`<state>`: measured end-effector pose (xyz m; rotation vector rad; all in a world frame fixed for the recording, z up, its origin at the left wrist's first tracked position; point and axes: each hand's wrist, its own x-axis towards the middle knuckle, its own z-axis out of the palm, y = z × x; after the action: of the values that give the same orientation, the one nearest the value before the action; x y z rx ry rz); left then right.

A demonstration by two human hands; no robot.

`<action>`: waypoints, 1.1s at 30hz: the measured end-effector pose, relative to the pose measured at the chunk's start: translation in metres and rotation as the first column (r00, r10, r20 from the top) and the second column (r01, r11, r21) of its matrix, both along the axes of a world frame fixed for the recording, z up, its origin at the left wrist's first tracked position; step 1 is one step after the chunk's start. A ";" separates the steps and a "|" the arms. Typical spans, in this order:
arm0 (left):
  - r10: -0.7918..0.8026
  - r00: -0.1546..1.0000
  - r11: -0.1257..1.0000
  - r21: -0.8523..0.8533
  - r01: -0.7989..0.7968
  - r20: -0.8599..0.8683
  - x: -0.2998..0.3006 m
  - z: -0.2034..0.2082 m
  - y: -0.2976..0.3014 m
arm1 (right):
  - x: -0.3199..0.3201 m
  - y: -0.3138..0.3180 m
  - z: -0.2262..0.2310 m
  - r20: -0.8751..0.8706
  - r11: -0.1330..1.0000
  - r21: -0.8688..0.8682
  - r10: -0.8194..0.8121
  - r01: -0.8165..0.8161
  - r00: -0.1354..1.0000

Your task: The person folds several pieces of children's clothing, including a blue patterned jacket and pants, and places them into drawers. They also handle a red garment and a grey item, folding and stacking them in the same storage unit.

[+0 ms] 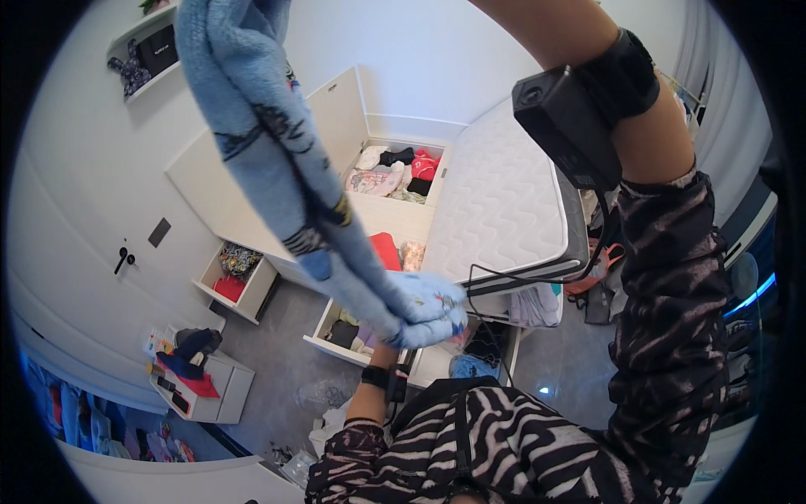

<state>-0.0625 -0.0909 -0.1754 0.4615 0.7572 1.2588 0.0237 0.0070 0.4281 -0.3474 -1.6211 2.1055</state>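
Nearest the cam, a long, light-blue plush cloth w/ dark, yellow & red printed figures point(262, 172) hangs from 11 o'clock down to a bunched end just below centre. It's doubled lengthwise, w/ a deep crease b/w the layers.

L hand: covered by the bunched end at 6 o'clock, so can't tell its grip; only the wrist w/ a black fabric strap point(374, 375) shows. R hand: past the top edge, grip n/a; the bare R forearm point(550, 29) rises toward 1 o'clock, wearing a boxy, matte-black plastic device point(564, 126).

To handle it well, I'd support both ends evenly, line up the long edges & smooth the crease, b/c thick pile prob. slips & bunches. Best also to keep it clear of the thin black cable point(537, 279) at approx 4 o'clock.

Textures: white quilted mattress w/ wavy stitching point(504, 189) at 1–2 o'clock, rounded corners; smooth, pale, straight-sided storage compartment point(441, 175) at 12, full of soft crumpled clothes; pale, boxy open drawer point(336, 351) at 7, w/ more fabric.
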 end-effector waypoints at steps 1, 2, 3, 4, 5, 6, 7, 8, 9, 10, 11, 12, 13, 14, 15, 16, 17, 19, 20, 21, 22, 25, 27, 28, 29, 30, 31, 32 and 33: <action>0.038 0.998 0.999 -0.031 -0.036 0.056 -0.006 0.000 -0.003 | 0.003 0.001 0.000 -0.032 1.000 -0.022 -0.017 0.016 0.999; 0.063 0.993 0.997 -0.054 -0.058 0.101 -0.014 -0.001 -0.004 | 0.006 0.005 -0.001 -0.063 0.999 -0.043 -0.033 0.031 0.997; 0.086 0.987 0.994 -0.075 -0.076 0.136 -0.022 -0.001 -0.004 | 0.017 0.010 -0.004 -0.047 0.993 -0.043 0.108 -0.110 0.993; 0.110 0.980 0.991 -0.095 -0.095 0.168 -0.032 -0.002 -0.005 | 0.030 0.018 -0.012 -0.077 0.996 -0.028 0.087 -0.090 0.993; 0.130 0.973 0.988 -0.102 -0.113 0.189 -0.039 -0.003 -0.004 | 0.043 0.028 -0.024 -0.084 0.991 -0.036 0.128 -0.132 0.988; 0.154 0.966 0.984 -0.118 -0.131 0.210 -0.049 -0.004 -0.005 | 0.049 0.042 -0.046 -0.153 0.969 0.037 0.248 -0.245 0.957; 0.175 0.958 0.980 -0.129 -0.149 0.226 -0.055 -0.004 -0.008 | 0.068 0.051 -0.073 -0.159 0.993 0.008 0.116 -0.116 0.980; 0.185 0.955 0.979 -0.130 -0.159 0.230 -0.061 -0.005 -0.009 | 0.085 0.061 -0.107 -0.154 1.000 0.018 -0.018 0.021 0.988; 0.205 0.950 0.975 -0.138 -0.176 0.235 -0.066 -0.004 -0.013 | 0.102 0.070 -0.143 -0.160 0.993 0.050 -0.098 0.107 0.982; 0.218 0.946 0.972 -0.144 -0.187 0.241 -0.069 -0.004 -0.015 | 0.108 0.080 -0.185 -0.087 0.970 -0.013 -0.243 0.243 0.966; 0.226 0.942 0.970 -0.150 -0.193 0.249 -0.072 -0.004 -0.017 | 0.112 0.084 -0.225 0.070 0.934 -0.090 -0.339 0.344 0.938; 0.236 0.938 0.967 -0.155 -0.201 0.254 -0.074 -0.003 -0.019 | 0.120 0.082 -0.261 0.140 0.948 -0.166 -0.250 0.271 0.958; 0.243 0.934 0.965 -0.160 -0.207 0.260 -0.074 -0.002 -0.021 | 0.122 0.077 -0.293 0.253 0.895 -0.281 -0.279 0.346 0.927; 0.258 0.928 0.961 -0.168 -0.219 0.269 -0.075 -0.001 -0.022 | 0.119 0.069 -0.316 0.367 0.824 -0.339 -0.329 0.455 0.870; 0.261 0.927 0.960 -0.171 -0.221 0.268 -0.075 -0.001 -0.023 | 0.127 0.059 -0.334 0.264 0.841 -0.445 -0.205 0.308 0.943; 0.269 0.924 0.958 -0.174 -0.227 0.271 -0.074 -0.001 -0.023 | 0.133 0.047 -0.347 0.181 0.825 -0.532 -0.109 0.190 0.977; 0.278 0.920 0.955 -0.181 -0.234 0.276 -0.073 -0.001 -0.024 | 0.134 0.041 -0.356 0.096 0.812 -0.578 -0.025 0.076 0.995; 0.283 0.915 0.954 -0.183 -0.238 0.288 -0.070 -0.002 -0.025 | 0.133 0.033 -0.359 -0.092 0.717 -0.685 0.090 -0.129 0.992; 0.287 0.911 0.953 -0.184 -0.241 0.296 -0.068 -0.003 -0.025 | 0.133 0.031 -0.358 -0.043 0.740 -0.672 -0.039 -0.001 0.998; 0.293 0.908 0.952 -0.181 -0.247 0.298 -0.066 -0.003 -0.026 | 0.134 0.034 -0.356 -0.038 0.738 -0.671 -0.120 0.063 0.992; 0.299 0.906 0.950 -0.183 -0.253 0.301 -0.064 -0.004 -0.025 | 0.133 0.036 -0.356 -0.072 0.742 -0.665 -0.173 0.082 0.982; 0.314 0.893 0.947 -0.177 -0.270 0.321 -0.063 -0.004 -0.021 | 0.135 0.037 -0.361 0.236 0.788 -0.553 -0.163 0.270 0.958; 0.325 0.886 0.944 -0.165 -0.284 0.332 -0.066 -0.003 -0.016 | 0.133 0.033 -0.373 0.435 0.857 -0.385 -0.160 0.343 0.886; 0.331 0.881 0.942 -0.162 -0.293 0.337 -0.068 -0.002 -0.014 | 0.130 0.030 -0.378 0.634 0.903 -0.053 -0.299 0.426 0.713; 0.337 0.877 0.941 -0.163 -0.297 0.342 -0.070 -0.002 -0.013 | 0.127 0.026 -0.386 0.592 0.859 0.135 -0.469 0.493 0.655; 0.338 0.873 0.940 -0.164 -0.299 0.351 -0.071 -0.002 -0.013 | 0.122 0.023 -0.393 0.542 0.761 0.323 -0.636 0.563 0.550; 0.339 0.871 0.940 -0.169 -0.297 0.355 -0.072 -0.003 -0.012 | 0.116 0.024 -0.398 0.552 0.792 0.253 -0.590 0.556 0.589; 0.341 0.869 0.939 -0.174 -0.296 0.358 -0.072 -0.004 -0.013 | 0.109 0.025 -0.404 0.615 0.836 0.093 -0.476 0.542 0.629; 0.336 0.870 0.940 -0.180 -0.289 0.361 -0.071 -0.006 -0.013 | 0.103 0.023 -0.413 0.672 0.848 -0.123 -0.311 0.515 0.672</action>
<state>-0.1338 -0.1044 -0.1815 -0.0210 0.5759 1.5398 0.1268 0.0300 0.0149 -1.5345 -1.3137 1.9510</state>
